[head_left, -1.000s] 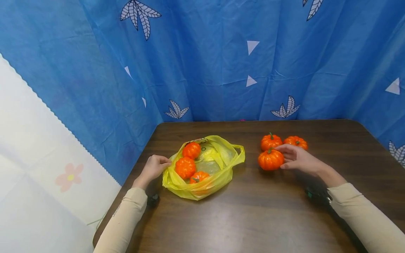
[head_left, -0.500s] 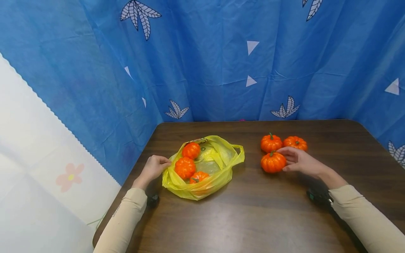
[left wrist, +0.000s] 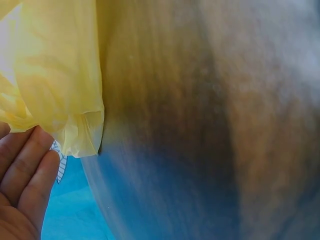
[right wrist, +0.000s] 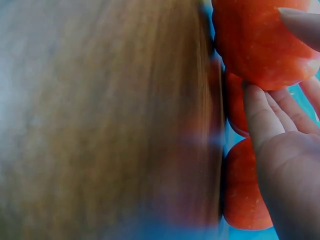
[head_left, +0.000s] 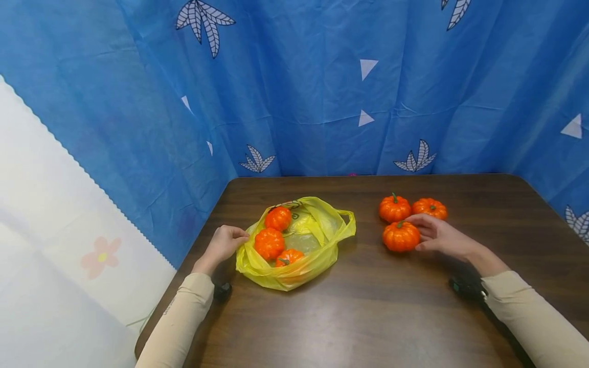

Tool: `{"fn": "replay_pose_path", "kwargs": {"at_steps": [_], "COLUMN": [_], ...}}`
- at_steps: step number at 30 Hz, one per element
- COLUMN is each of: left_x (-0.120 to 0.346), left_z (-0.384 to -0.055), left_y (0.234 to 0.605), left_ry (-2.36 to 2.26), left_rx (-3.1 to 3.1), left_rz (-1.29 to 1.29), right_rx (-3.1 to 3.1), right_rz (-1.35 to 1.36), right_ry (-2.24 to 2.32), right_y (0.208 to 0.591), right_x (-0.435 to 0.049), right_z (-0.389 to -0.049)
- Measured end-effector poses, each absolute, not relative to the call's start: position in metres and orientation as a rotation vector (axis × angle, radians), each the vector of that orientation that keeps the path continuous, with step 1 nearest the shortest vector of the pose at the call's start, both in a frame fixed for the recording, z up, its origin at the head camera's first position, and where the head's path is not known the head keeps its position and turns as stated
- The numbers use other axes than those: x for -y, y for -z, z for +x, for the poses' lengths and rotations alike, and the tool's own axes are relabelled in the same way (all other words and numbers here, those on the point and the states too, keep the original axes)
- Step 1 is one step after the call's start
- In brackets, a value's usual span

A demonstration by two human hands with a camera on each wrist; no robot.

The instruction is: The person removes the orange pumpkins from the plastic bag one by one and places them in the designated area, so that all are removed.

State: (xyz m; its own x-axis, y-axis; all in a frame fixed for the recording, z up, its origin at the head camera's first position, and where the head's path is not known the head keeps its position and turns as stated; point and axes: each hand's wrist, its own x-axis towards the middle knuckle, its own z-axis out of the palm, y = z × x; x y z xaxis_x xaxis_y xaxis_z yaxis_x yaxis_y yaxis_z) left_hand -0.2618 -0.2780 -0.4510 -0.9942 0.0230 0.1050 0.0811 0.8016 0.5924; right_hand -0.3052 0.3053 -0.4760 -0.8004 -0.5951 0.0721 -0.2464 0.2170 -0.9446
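Note:
At the left, my left hand [head_left: 223, 244] pinches the rim of a yellow plastic bag [head_left: 317, 258], which lies spread with its mouth facing up. Inside it are an orange toy pumpkin [head_left: 278, 219] at the back, another pumpkin [head_left: 269, 244] in the middle and a third pumpkin [head_left: 290, 257] at the front. On the right, my right hand [head_left: 439, 236] holds the nearest pumpkin [head_left: 401, 236] of a group of three. The right wrist view shows the thumb [right wrist: 302, 27] on one side of this pumpkin [right wrist: 260, 47] and the fingers on the other.
Just behind the held pumpkin sit two more, a left pumpkin [head_left: 394, 208] and a right pumpkin [head_left: 430, 207], close together. All stand on a dark wooden table [head_left: 331, 322]. A blue curtain [head_left: 303, 102] hangs along the table's back edge.
My right hand and the pumpkin in it have shifted slightly to the right and towards me. The left hand and the bag stay where they were.

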Motion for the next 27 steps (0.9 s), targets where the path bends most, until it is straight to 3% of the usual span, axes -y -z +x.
{"fn": "replay_pose_path", "kwargs": {"at_steps": [27], "left_x": [0.277], "left_z": [-0.261], "left_y": [0.448], "left_ry": [0.959], "left_rx": [2.914], "left_rz": [-0.060], "right_rx": [-2.322], "right_rz": [-0.791], "right_ry": [1.334], "right_y": [0.463], "right_x": [-0.312], "right_z": [-0.303]}}
